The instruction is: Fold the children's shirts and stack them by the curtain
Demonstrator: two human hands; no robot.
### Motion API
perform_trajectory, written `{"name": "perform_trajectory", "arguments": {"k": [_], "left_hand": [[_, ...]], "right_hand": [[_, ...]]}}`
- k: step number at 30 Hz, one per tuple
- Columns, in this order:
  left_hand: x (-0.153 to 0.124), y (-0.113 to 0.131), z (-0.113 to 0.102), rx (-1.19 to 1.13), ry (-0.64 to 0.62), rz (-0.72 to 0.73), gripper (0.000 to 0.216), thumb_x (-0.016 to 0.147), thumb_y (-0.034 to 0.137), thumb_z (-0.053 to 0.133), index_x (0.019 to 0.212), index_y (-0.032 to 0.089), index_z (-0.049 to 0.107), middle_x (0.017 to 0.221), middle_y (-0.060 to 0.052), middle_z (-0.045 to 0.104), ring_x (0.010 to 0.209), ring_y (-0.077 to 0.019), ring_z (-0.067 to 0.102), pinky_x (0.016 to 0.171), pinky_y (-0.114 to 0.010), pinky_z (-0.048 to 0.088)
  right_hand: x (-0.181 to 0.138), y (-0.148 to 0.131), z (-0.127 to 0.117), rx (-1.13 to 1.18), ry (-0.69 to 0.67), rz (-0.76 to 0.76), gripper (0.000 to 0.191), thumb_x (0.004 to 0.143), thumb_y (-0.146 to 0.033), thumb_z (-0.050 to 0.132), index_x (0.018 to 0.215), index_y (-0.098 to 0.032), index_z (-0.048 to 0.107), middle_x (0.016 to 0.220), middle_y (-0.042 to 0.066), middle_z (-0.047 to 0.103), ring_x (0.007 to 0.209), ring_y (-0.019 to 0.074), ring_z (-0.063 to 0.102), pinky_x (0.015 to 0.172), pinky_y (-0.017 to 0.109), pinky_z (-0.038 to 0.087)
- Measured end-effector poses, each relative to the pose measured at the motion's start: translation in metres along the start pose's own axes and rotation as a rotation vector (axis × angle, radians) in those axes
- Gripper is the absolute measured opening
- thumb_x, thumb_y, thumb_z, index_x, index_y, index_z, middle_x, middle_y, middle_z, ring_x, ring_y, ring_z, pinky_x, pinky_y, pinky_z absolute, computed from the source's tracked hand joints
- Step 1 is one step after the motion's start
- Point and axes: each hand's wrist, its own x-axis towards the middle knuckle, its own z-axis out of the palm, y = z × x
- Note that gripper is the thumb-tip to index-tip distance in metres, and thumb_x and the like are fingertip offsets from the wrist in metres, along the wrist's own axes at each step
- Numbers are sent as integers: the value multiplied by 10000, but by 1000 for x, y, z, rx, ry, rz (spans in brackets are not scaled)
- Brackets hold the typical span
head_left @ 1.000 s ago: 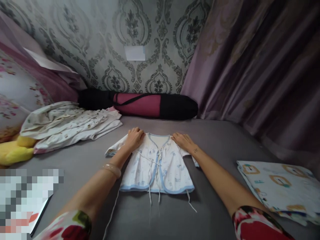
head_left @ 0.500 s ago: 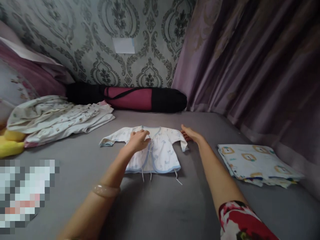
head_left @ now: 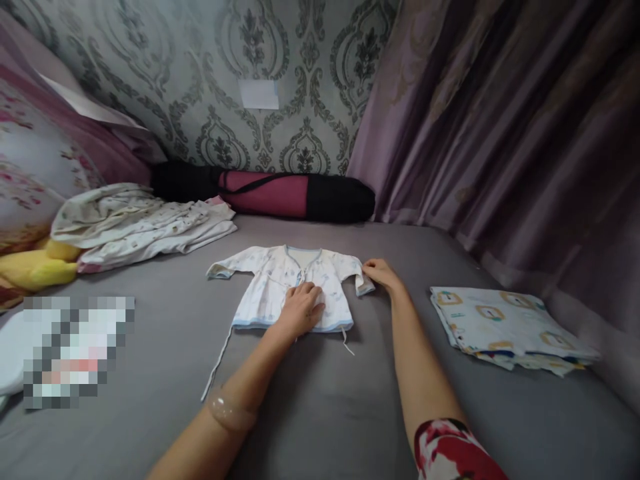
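Observation:
A small white baby shirt (head_left: 280, 277) with blue trim and tie strings lies spread flat on the grey bed sheet (head_left: 350, 400). My left hand (head_left: 301, 309) rests flat on the lower front of the shirt, fingers stretched out. My right hand (head_left: 380, 272) is at the end of the shirt's right sleeve (head_left: 364, 283), fingers curled on the cuff. A pale bangle (head_left: 230, 413) sits on my left wrist.
A pile of loose white baby clothes (head_left: 140, 223) lies at the back left beside a yellow cushion (head_left: 35, 270). A folded printed cloth (head_left: 505, 327) lies at the right. A red and black roll bag (head_left: 280, 193) lies along the patterned wall. Purple curtains hang at the right.
My left hand has slid from the shirt's left shoulder down to its lower front. My right hand has moved from the right shoulder out to the sleeve end.

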Motion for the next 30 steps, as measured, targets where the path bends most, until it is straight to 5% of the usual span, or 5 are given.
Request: {"name": "perform_trajectory", "arguments": {"k": [6, 11, 15, 23, 30], "left_hand": [[-1, -7, 7, -54, 80, 10, 284, 926, 271, 461, 1190, 198, 539, 1307, -110, 547, 1245, -255, 478, 1027, -436, 323], [-1, -11, 8, -47, 175, -35, 262, 940, 262, 423, 1162, 217, 555, 1296, -103, 550, 1222, -252, 487, 1009, -422, 350], [-1, -11, 5, 25, 172, -83, 250, 912, 235, 448, 1126, 227, 578, 1282, -106, 540, 1203, -273, 469, 975, -421, 378], [-1, -10, 6, 62, 142, -132, 325, 858, 186, 459, 1154, 215, 590, 1179, -113, 555, 1078, -282, 481, 906, -418, 408], [0, -15, 8, 38, 150, -134, 416, 782, 95, 457, 1159, 211, 589, 1180, -101, 561, 1073, -269, 480, 897, -394, 420]], "right_hand": [[7, 11, -10, -265, 221, 15, 272, 888, -227, 491, 1106, -192, 648, 1102, 103, 689, 1016, 193, 626, 817, 251, 446], [6, 23, -19, -330, 162, 174, 326, 865, -399, 550, 991, -141, 703, 1001, 177, 709, 974, 287, 658, 790, 329, 481], [6, 28, -24, -334, 102, 224, 248, 807, -379, 621, 889, -165, 717, 816, 135, 723, 824, 269, 685, 673, 297, 493], [3, 20, -14, -327, 268, 102, 359, 961, -276, 411, 1243, -127, 575, 1152, 170, 654, 1072, 244, 616, 850, 287, 450], [-8, 28, -9, -466, 288, 114, 324, 962, -236, 407, 1232, -167, 573, 1197, 163, 610, 1092, 260, 594, 847, 326, 437]]}}
